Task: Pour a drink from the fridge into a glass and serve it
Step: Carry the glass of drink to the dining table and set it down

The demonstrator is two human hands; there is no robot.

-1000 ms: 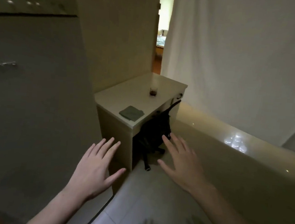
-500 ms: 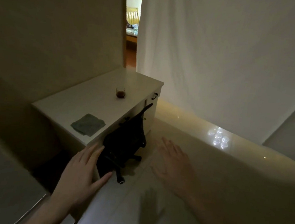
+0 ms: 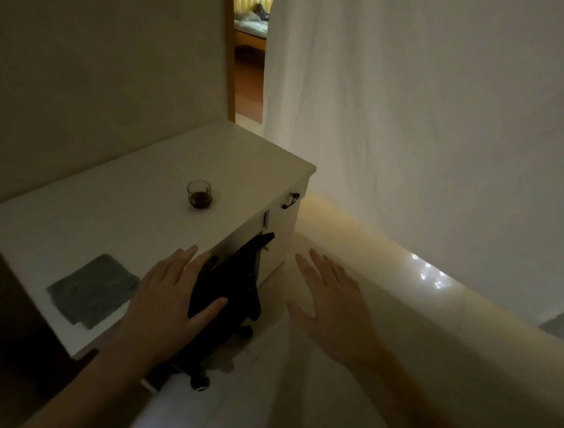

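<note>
A small clear glass (image 3: 200, 194) with dark drink in its bottom stands upright on the white desk (image 3: 133, 202), toward the desk's far half. My left hand (image 3: 169, 303) hovers flat and open above the desk's near front edge, well short of the glass. My right hand (image 3: 329, 298) is open with fingers spread, held over the floor to the right of the desk. Neither hand holds anything. No fridge or bottle is in view.
A folded grey cloth (image 3: 94, 288) lies on the desk's near left. A black wheeled office chair (image 3: 230, 297) is tucked under the desk. A white curtain (image 3: 432, 124) hangs on the right, and a doorway (image 3: 249, 49) opens to a lit room behind.
The view has swung away from the large appliance on the left and come closer to the desk. Both open hands now sit nearer the desk, the left one over its edge.
</note>
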